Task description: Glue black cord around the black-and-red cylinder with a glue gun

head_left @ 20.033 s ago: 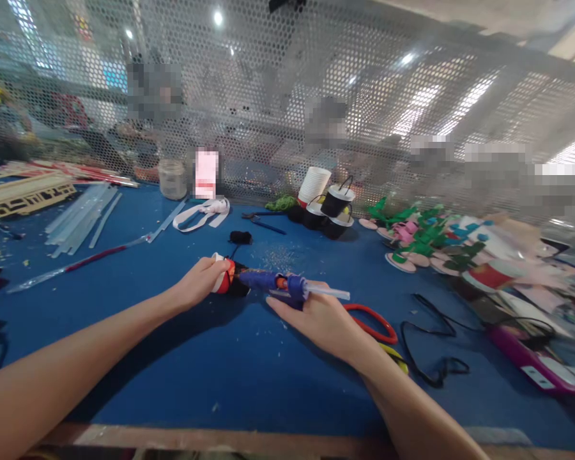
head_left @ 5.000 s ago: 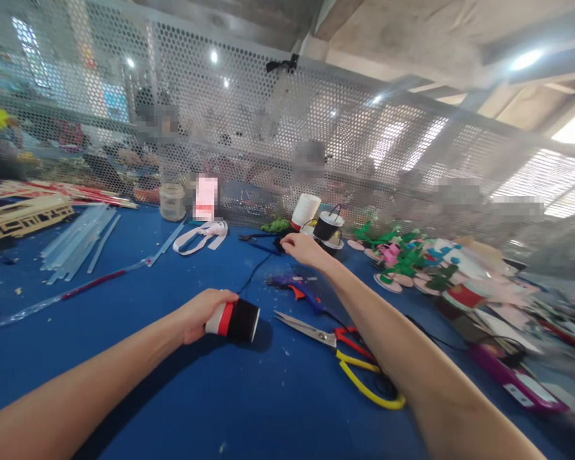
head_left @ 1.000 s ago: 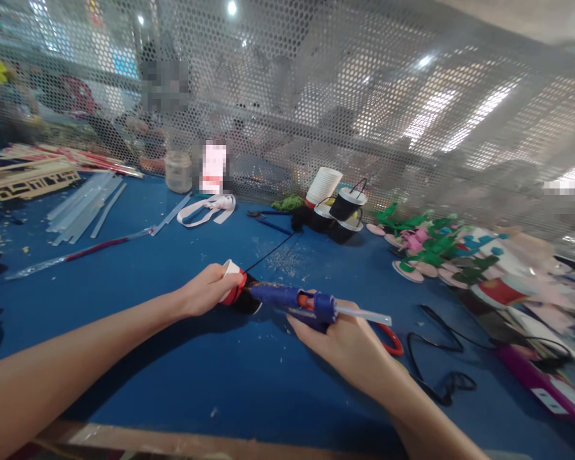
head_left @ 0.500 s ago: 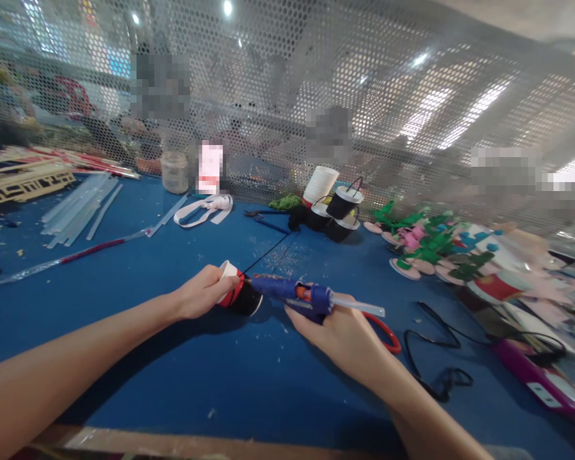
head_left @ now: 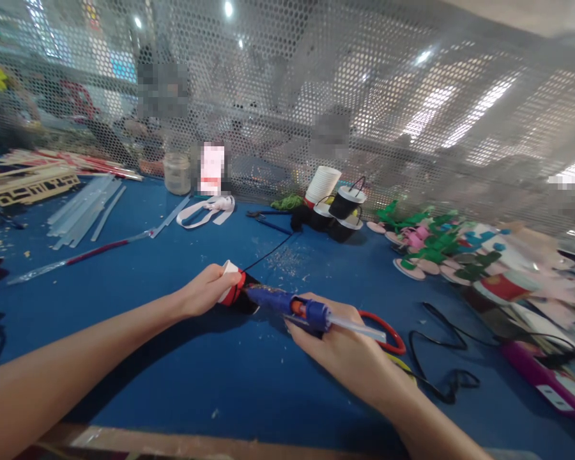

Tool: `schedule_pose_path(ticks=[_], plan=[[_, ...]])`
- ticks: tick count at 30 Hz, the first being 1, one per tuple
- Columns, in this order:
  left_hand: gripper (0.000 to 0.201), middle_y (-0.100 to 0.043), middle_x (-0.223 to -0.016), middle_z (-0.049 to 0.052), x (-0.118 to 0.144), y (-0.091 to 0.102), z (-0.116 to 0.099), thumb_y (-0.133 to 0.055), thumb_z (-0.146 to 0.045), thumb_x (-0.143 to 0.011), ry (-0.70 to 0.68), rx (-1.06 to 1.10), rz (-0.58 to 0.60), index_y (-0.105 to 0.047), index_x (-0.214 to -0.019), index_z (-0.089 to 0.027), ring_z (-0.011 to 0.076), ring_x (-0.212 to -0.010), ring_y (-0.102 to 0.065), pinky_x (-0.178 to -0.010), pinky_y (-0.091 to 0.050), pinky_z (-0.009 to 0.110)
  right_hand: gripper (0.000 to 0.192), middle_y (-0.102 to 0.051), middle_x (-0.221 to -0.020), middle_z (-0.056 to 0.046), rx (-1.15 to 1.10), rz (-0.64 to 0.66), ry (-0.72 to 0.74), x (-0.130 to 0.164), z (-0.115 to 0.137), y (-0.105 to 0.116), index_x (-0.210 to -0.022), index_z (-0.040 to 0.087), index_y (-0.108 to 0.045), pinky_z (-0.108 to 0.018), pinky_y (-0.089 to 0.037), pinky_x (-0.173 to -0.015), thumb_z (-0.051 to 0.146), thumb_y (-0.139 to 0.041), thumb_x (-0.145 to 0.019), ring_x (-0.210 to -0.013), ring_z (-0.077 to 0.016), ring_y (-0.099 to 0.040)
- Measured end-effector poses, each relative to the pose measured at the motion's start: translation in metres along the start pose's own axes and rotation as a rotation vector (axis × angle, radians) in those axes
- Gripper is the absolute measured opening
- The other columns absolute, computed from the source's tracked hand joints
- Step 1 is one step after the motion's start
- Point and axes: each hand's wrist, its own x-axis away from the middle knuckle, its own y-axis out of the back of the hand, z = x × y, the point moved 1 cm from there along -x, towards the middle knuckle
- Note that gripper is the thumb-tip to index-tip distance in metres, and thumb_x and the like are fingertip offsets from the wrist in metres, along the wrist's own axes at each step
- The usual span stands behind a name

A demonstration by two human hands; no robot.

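The left hand (head_left: 205, 295) clasps a small paper cup (head_left: 234, 295) lying on its side on the blue desk (head_left: 182, 377). Just right of it, the right hand (head_left: 338, 348) grips a blue glue gun (head_left: 287, 303), long axis left-right, nozzle touching the cup.

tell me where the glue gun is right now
In the head view the glue gun sits centre, gripped by the right hand, nozzle against the cup the left hand holds.
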Motion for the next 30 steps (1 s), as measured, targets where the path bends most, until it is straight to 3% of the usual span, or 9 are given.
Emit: schedule_pose_path(ticks=[7,11,17,21,30], plan=[[0.029,-0.031,-0.046,-0.005,0.000,-0.002,0.000,-0.035,-0.035,-0.071,0.042,0.070,-0.022,-0.041,-0.052,-0.013,0.0061,-0.044,-0.027,-0.042,-0.020,0.019,0.009,-0.056,-0.068,0.000,-0.022,0.059,0.049,0.005,-0.001,-0.006,-0.072,0.018,-0.051,-0.022,-0.038,-0.058,0.012,-0.045,-0.071,-0.061,-0.0116,-0.051],[0.028,-0.036,-0.047,-0.005,0.000,-0.002,-0.001,-0.036,-0.033,-0.069,0.047,0.121,-0.020,-0.044,-0.053,-0.013,0.0063,-0.045,-0.030,-0.043,-0.023,0.019,0.011,-0.055,-0.068,0.001,-0.043,0.102,0.054,0.006,-0.001,-0.007,-0.071,0.019,-0.050,-0.020,-0.037,-0.054,0.010,-0.044,-0.071,-0.059,-0.0104,-0.050],[0.028,-0.035,-0.046,-0.005,0.000,-0.003,-0.002,-0.038,-0.034,-0.068,0.051,0.144,-0.020,-0.045,-0.052,-0.012,0.0063,-0.044,-0.029,-0.043,-0.021,0.019,0.009,-0.054,-0.064,0.001,0.027,0.036,0.018,0.003,0.001,-0.003,-0.068,0.018,-0.050,-0.020,-0.037,-0.052,0.012,-0.045,-0.070,-0.056,-0.0105,-0.049],[0.028,-0.034,-0.047,-0.005,0.000,-0.002,0.000,-0.036,-0.033,-0.069,0.048,0.113,-0.024,-0.044,-0.053,-0.012,0.0064,-0.045,-0.028,-0.043,-0.021,0.019,0.009,-0.055,-0.067,0.001,-0.017,0.059,0.050,0.004,0.001,-0.006,-0.071,0.019,-0.051,-0.020,-0.038,-0.055,0.012,-0.044,-0.071,-0.058,-0.0103,-0.050],[0.029,-0.027,-0.046,-0.006,0.001,-0.001,-0.002,-0.035,-0.035,-0.070,0.023,0.032,-0.028,-0.033,-0.049,-0.016,0.0060,-0.044,-0.023,-0.041,-0.017,0.020,0.013,-0.044,-0.048,0.003,-0.037,-0.073,-0.077,-0.009,-0.007,-0.005,-0.056,0.018,-0.044,-0.020,-0.034,-0.042,0.019,-0.044,-0.069,-0.043,-0.0087,-0.036]])
